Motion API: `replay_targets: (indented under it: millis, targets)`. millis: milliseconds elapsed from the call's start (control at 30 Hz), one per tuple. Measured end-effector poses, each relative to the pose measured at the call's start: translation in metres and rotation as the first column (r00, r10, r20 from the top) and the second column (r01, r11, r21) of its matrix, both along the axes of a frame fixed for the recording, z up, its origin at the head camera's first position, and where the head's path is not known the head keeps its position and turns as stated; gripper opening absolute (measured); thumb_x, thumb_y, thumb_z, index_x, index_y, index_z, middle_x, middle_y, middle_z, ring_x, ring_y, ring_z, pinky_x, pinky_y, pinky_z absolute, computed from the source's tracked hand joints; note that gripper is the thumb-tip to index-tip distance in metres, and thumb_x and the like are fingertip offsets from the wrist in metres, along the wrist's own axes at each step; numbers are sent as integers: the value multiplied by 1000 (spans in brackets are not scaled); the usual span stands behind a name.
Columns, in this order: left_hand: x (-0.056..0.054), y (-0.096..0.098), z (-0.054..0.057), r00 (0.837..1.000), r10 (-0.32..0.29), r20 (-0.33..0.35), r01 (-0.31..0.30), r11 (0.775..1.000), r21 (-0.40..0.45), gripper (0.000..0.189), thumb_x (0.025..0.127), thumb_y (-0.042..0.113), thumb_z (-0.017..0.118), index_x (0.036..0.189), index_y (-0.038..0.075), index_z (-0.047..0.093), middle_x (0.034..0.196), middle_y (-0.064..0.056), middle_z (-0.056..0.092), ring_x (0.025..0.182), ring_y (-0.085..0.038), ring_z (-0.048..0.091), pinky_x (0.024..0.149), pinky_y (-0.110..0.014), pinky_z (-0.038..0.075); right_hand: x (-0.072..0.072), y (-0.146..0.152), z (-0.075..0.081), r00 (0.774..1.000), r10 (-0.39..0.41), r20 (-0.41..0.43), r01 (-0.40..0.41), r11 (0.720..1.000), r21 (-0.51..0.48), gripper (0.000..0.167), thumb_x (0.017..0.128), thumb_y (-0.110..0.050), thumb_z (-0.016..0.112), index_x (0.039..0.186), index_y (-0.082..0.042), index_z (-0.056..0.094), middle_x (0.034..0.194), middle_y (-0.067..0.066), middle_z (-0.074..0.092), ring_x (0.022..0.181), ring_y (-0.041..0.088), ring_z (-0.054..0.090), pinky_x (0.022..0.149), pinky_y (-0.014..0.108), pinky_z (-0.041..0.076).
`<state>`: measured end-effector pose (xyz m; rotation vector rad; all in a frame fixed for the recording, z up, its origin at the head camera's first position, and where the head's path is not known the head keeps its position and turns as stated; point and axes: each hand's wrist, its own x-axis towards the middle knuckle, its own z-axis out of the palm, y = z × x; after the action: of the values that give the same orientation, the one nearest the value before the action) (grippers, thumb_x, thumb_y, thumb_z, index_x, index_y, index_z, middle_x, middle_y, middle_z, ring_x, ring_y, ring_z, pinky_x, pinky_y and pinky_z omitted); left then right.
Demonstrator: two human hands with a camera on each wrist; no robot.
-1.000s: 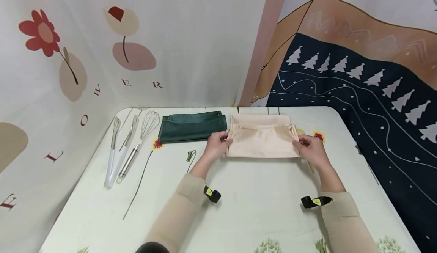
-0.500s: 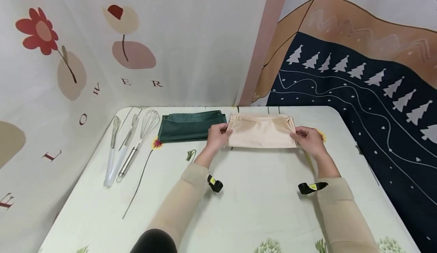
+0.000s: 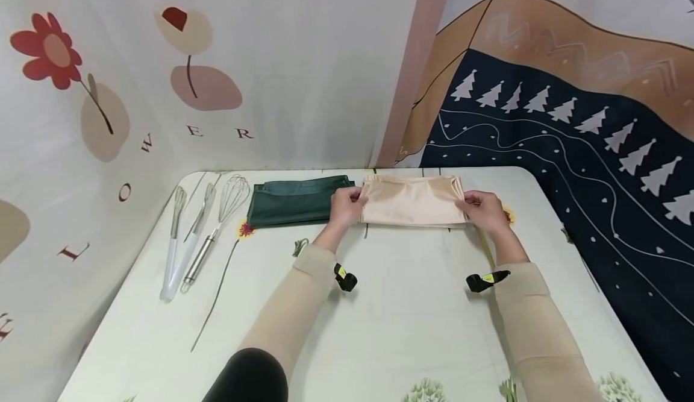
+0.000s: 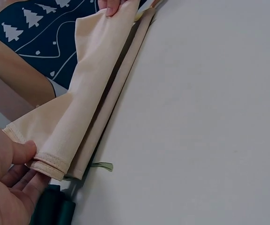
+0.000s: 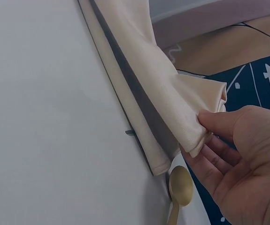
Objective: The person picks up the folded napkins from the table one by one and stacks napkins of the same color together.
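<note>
A folded cream satin cloth [image 3: 412, 202] lies across the back middle of the table, with both hands at its short ends. My left hand [image 3: 346, 205] pinches its left end between thumb and fingers, close to a folded dark green cloth [image 3: 295, 203]. At the right end, my right hand [image 3: 484, 209] pinches the layered edge the same way. In the left wrist view, the held part of the cream cloth [image 4: 85, 84] is raised over a lower cream layer [image 4: 113, 103], with a dark gap between. A gold spoon [image 5: 180, 187] lies beside the cloth, below my right hand.
Left on the table lie a wire whisk [image 3: 217, 227] with a steel handle and two white-handled utensils [image 3: 170, 239] with metal heads. A printed curtain [image 3: 303, 70] stands behind the table's back edge, and a dark tree-print cloth [image 3: 564, 149] hangs at the right.
Both hands have moved away from me, carrying the upper part of the cream cloth back over its rear layer, which now hardly shows in the head view. The green cloth stays put.
</note>
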<state>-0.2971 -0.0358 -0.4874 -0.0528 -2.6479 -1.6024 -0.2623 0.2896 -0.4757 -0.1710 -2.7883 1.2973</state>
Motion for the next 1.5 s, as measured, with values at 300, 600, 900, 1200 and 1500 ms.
replay_targets:
  millis: [300,600,900,1200,1500]
  targets:
    - [-8,2,4,1000,-7,-17,6,1000,-24,25,99,9,66,122,1,73,107,-15,73,99,-28,68,86,-37,56,-8,-3,-4,1000,-23,1,23,1000,-4,29,100,-15,65,119,6,69,109,22,69,88,21,58,62,15,46]
    - [-8,-2,1,999,1,-34,-2,999,-36,24,99,7,65,121,1,73,106,-16,73,97,-28,68,84,-39,57,-8,-11,-7,1000,-15,8,14,1000,10,28,99,-16,67,116,6,71,103,21,70,81,18,57,60,15,46]
    - [-6,1,-1,997,41,-64,-42,999,-17,22,98,6,66,118,0,74,104,-16,74,96,-29,69,84,-39,57,-8,-14,-7,997,-66,-30,65,998,-3,29,96,-15,70,115,6,71,105,24,71,85,21,63,59,11,46]
    - [2,-11,9,994,35,-108,-42,997,-66,25,99,9,66,122,-1,71,114,-16,72,105,-28,69,91,-38,56,2,-18,1,985,-161,-57,161,987,3,37,98,-19,67,126,6,65,116,23,68,107,34,65,86,35,54]
    - [20,-30,14,987,-85,-136,54,975,-217,32,101,18,65,128,1,68,123,-14,69,114,-29,64,99,-45,50,18,-24,0,991,-86,-100,86,996,-4,43,100,-25,65,131,4,62,119,23,68,115,38,64,95,49,53]
